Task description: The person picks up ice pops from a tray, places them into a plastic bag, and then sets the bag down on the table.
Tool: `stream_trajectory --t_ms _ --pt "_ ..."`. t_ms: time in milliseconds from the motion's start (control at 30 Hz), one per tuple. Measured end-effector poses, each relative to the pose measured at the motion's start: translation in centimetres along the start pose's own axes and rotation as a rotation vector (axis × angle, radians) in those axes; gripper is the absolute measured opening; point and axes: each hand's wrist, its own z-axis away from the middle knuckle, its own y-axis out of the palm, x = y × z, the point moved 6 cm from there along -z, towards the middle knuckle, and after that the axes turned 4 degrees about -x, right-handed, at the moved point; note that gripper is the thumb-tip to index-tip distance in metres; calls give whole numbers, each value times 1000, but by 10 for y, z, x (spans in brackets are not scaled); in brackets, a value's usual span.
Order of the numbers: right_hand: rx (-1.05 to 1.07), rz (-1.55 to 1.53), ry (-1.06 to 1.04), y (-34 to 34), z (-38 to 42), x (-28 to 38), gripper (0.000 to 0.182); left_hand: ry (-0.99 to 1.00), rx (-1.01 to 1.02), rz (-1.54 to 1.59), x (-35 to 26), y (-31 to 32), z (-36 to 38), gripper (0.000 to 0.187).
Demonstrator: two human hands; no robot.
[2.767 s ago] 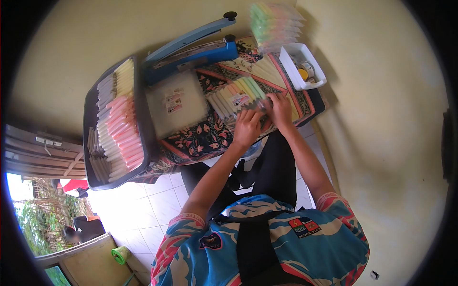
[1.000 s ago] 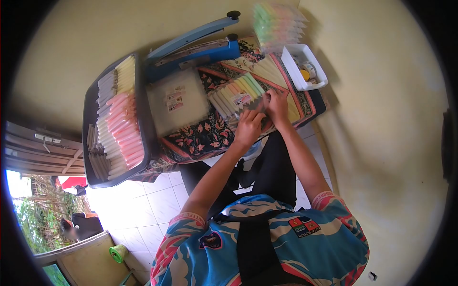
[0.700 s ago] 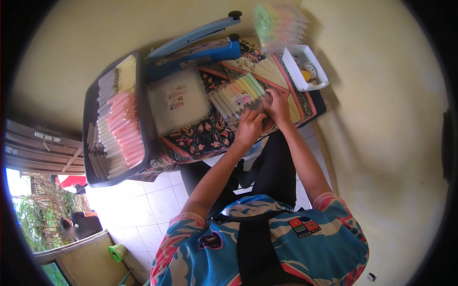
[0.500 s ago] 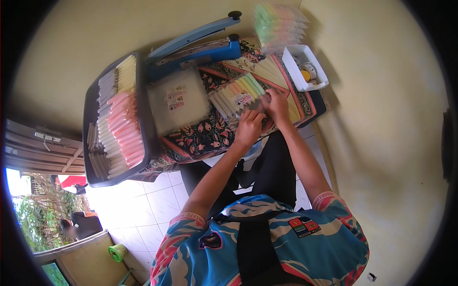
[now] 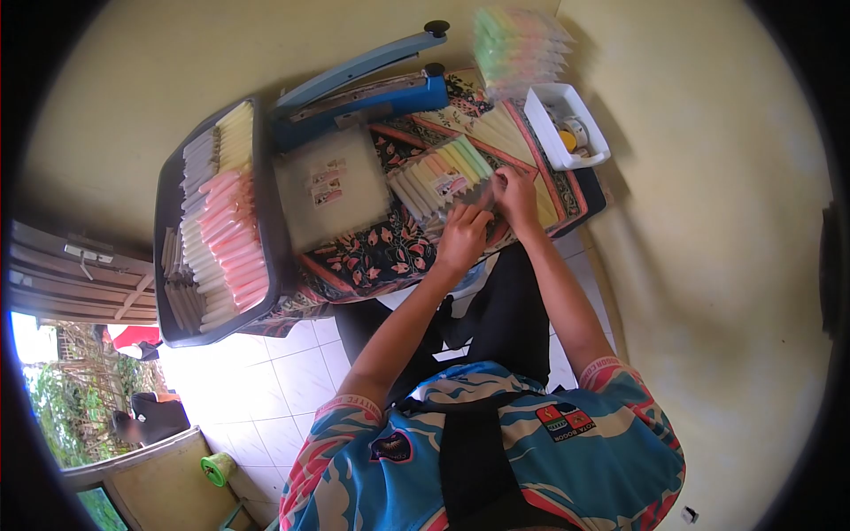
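Observation:
A clear plastic bag (image 5: 440,180) with a printed label lies on the patterned cloth. It holds a row of stick-shaped pieces in pale green, yellow, orange and greyish white. At the bag's near end, my left hand (image 5: 464,234) has its fingers curled and pinched on the plastic edge. Just to the right, my right hand (image 5: 516,196) grips the same end near its corner, thumb and fingers closed. The fingertips of both hands are partly hidden.
Left of the bag lies a stack of flat labelled bags (image 5: 329,190). A dark tray (image 5: 276,257) holds many pink, white, yellow and grey sticks. Behind stand a blue heat sealer (image 5: 372,99), filled bags (image 5: 518,49) and a white box (image 5: 551,99) with tape rolls.
My right hand has shifted very slightly along the bag's near end. The bag and my left hand stay almost where they were.

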Motion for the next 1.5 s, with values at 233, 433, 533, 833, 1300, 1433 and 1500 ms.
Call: stream_trajectory --t_ms 233,433,533,833,1300,1433,1500 --pt "35 63 30 -1 -2 3 14 5 -14 11 2 1 1 21" --pt "9 7 -27 -3 2 6 23 7 -44 37 0 -3 -2 21" --pt "67 33 -10 -5 2 11 27 -9 -12 22 1 -1 0 21" --pt "76 -61 -7 -7 5 3 25 -163 -117 -121 3 -16 -7 35" --pt "93 -63 -304 -22 23 37 38 -107 -96 -65 13 -35 15 15" --pt "216 -89 -435 -19 42 58 46 -62 -131 -85 7 -41 10 13" --pt "261 -47 -449 -18 44 71 48 -79 -125 -84 9 -40 12 14"
